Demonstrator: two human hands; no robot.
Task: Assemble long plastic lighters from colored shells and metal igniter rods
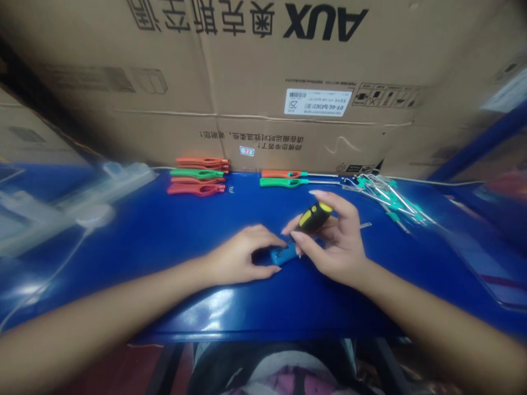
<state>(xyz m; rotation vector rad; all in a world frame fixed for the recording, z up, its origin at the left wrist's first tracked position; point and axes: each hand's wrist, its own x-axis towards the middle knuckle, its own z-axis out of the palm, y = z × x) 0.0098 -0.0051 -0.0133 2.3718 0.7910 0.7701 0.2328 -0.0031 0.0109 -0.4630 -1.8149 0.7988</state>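
Observation:
My right hand (341, 241) is closed around a black and yellow screwdriver (310, 218), its handle tilted up to the right. The screwdriver's shaft points down at a blue lighter handle (285, 254) lying on the table in front of me. My left hand (234, 253) pinches the near-left end of this blue handle between thumb and fingers. Part of the blue handle is hidden beneath my right fingers, and the exact spot where the screwdriver's tip rests is blurred.
Orange, green and red lighter handles (197, 188) lie stacked at the back left. Two assembled long lighters (284, 182) lie at the back centre. Several metal rods with teal ends (391, 200) are heaped to the right. A large cardboard box (247, 82) walls off the blue table (173, 236).

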